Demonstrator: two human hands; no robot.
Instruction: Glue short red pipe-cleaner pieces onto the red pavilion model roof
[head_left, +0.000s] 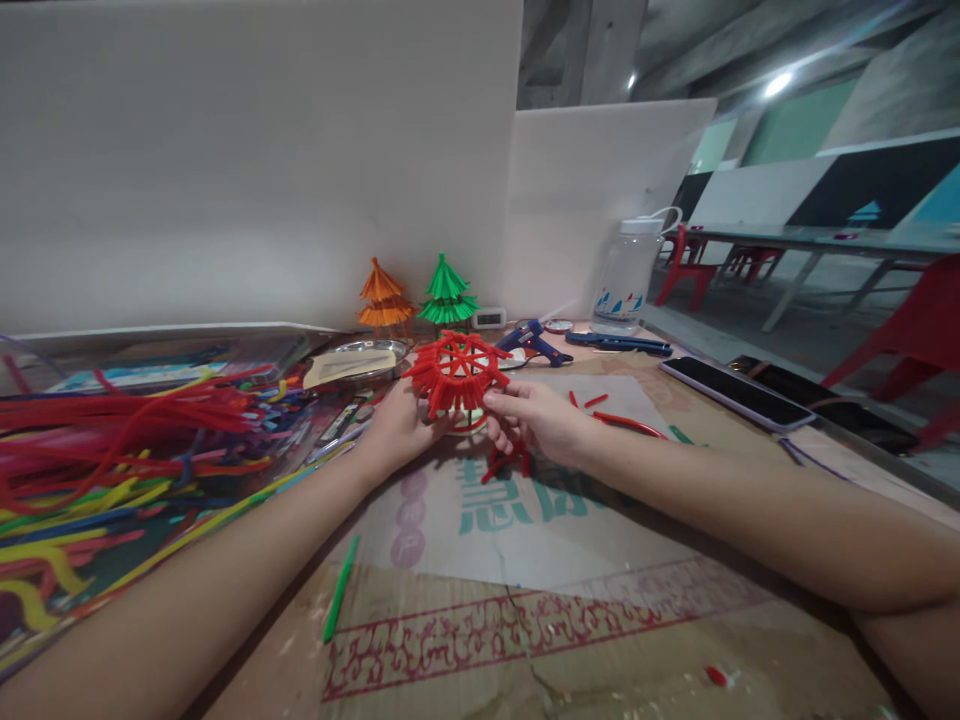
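White partition boards (262, 150): standing along the far edge, closing off the back of our place.

Surface (750, 690): lying under a flattened cardboard sheet (525, 600) printed in green and red, which is covering most of it in front of us.

Pile of pipe cleaners (112, 450): spreading over the left side in red, yellow, green, pink and blue, reaching close to our left forearm.

Left hand (401, 425): we are cupping the red pipe-cleaner dome (454, 375) from its left and underside, fingers curled shut against it.

Right hand (536, 420): we are gripping the dome's right rim, fingers (501, 400) pressed together on the spokes.

Plastic water jug (626, 275): standing upright at the back right, white lid on.

Two phones (724, 392): lying flat side by side, screens dark, right of the cardboard.

Red pipe-cleaner dome: we are holding it just above the middle of the surface, between both hands, its spokes fanning out and down.

Orange pipe-cleaner tree (384, 295) and green pipe-cleaner tree (447, 292): standing side by side behind the dome, against the boards.

Blue glue gun (531, 340): lying just right of the trees.

Green pipe-cleaner piece (339, 590): lying on the cardboard near our left forearm.

Red offcuts (596, 400): lying scattered just beyond our right wrist; more red bits (506, 462) are showing under that hand, and we cannot tell whether it is holding them.
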